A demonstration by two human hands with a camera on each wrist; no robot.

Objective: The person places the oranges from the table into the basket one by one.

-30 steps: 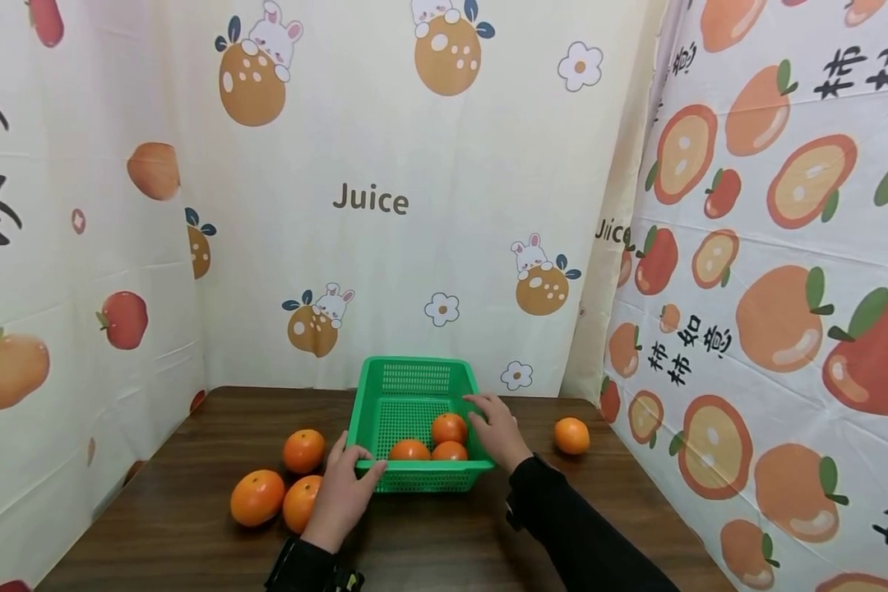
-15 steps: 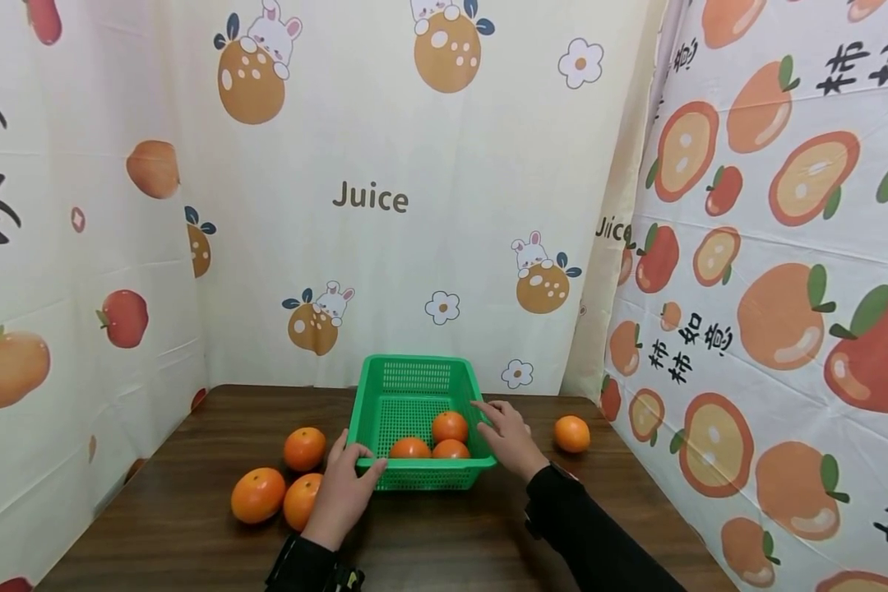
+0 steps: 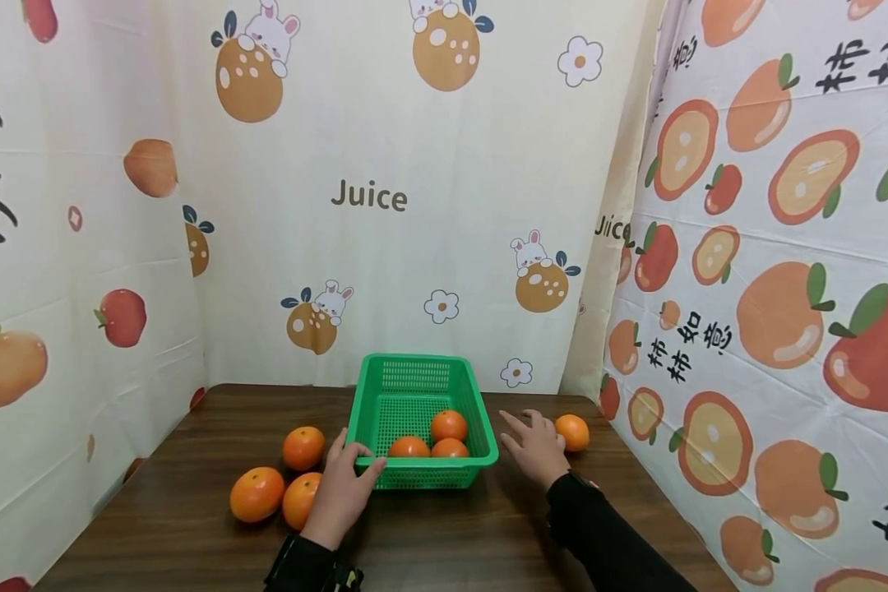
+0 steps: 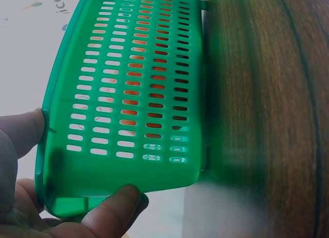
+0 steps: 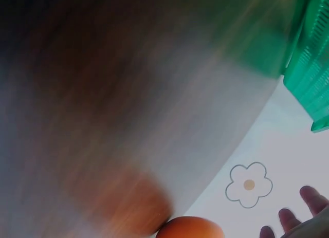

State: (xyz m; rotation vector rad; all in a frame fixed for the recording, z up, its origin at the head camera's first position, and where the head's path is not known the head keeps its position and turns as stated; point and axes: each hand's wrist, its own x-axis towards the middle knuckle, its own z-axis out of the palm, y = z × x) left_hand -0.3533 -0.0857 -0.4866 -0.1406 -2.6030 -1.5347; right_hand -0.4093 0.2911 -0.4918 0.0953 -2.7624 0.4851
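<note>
A green plastic basket [image 3: 425,464] stands mid-table with three oranges [image 3: 449,424] inside, toward its front right. My left hand [image 3: 338,497] grips the basket's near left corner. In the left wrist view, the thumb lies on the rim and the other fingers curl around the corner of the perforated basket [image 4: 115,168]. To the right of the basket, my right hand [image 3: 536,450] hovers with fingers spread, holding nothing. Close to it in the head view is a single orange [image 3: 573,433]. The right wrist view catches this orange [image 5: 190,229] at its bottom edge, apart from the fingertips [image 5: 288,220].
Three more oranges [image 3: 257,495] sit grouped on the dark wooden table [image 3: 192,460], left of my left hand. Fruit-printed cloth [image 3: 444,247] hangs behind the table and along both sides.
My right hand has moved from the basket's right rim out to the right, up beside the lone orange. My left hand and the basket stay where they were.
</note>
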